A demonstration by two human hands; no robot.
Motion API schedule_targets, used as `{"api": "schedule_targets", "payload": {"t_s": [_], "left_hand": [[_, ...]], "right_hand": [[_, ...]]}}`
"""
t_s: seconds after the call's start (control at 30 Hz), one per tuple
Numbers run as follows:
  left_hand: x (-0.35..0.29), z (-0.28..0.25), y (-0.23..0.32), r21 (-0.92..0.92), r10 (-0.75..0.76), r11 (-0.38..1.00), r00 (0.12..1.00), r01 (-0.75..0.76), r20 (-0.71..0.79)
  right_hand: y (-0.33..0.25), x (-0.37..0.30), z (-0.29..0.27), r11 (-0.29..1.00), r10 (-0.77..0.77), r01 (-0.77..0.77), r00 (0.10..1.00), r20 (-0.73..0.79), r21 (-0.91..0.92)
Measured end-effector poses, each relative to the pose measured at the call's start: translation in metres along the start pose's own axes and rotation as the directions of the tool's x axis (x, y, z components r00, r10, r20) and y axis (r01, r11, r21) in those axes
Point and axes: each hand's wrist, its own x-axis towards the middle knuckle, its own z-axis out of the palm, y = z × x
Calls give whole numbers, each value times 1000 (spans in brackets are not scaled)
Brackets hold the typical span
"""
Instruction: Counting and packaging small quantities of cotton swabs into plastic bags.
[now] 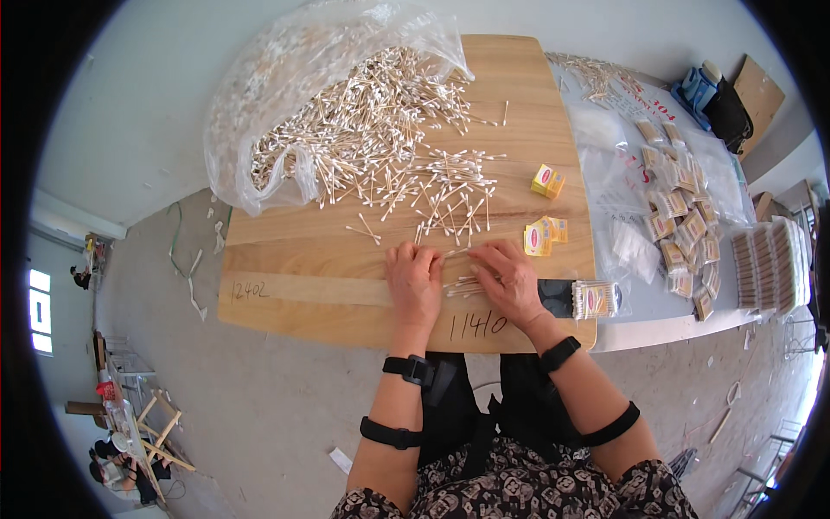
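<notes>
Loose cotton swabs (450, 186) lie scattered on the wooden table (328, 294) in front of my hands. My left hand (415, 275) rests on the tabletop, fingers curled and pressed together at a swab. Beside it, my right hand (512, 278) is closed, its thumb and fingers bent in. A small bundle of swabs (464, 287) sticks out leftward from under its palm. One swab (456, 253) spans the gap between both hands' fingertips. Right of my right hand, a filled pack of swabs (596, 300) sits at the table edge beside a black pad (556, 297).
A large clear plastic bag (246, 112) spills a heap of swabs at the back left. Small yellow cards (538, 240) and a yellow stack (548, 182) lie to the right. On the grey side table are many filled packs (683, 216) and stacked packs (769, 268).
</notes>
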Motion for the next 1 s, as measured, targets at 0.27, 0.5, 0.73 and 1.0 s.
{"api": "schedule_targets", "payload": {"t_s": [0.27, 0.5, 0.73, 1.0], "left_hand": [[-11, 0, 5, -8, 17, 1000, 998, -18, -55], [-23, -2, 4, -12, 32, 999, 999, -33, -40], [-17, -3, -10, -123, -127, 987, 974, 104, -189], [1, -7, -17, 88, -152, 983, 986, 159, -73]], "right_hand": [[11, 35, 21, 951, -210, 229, 972, 110, -209], [-5, 34, 9, 897, -330, 342, 940, 91, -279], [-2, 12, 21, 980, -181, 191, 973, 143, -58], [-6, 11, 18, 986, -154, 162, 976, 154, -43]]}}
